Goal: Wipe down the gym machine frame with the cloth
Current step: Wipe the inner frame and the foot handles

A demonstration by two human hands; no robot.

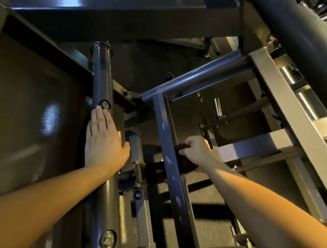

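My right hand (195,150) grips the dark cloth (185,163), fingers curled round it, against the right side of the square frame bar (164,119). The cloth looks soft and light, so it's best held bunched. Left of the bar, my left hand (105,138) lies flat on a round tube (101,76), fingers straight.

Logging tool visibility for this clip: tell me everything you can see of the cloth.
The cloth is dark, nearly black, soft and bunched, partly lost in shadow. The right hand grips it, fingers curled over its top fold, the rest hanging below the hand. It lies against the right side of a sloping square bar of the frame, whose face shows pale streaks. Its pattern cannot be told.
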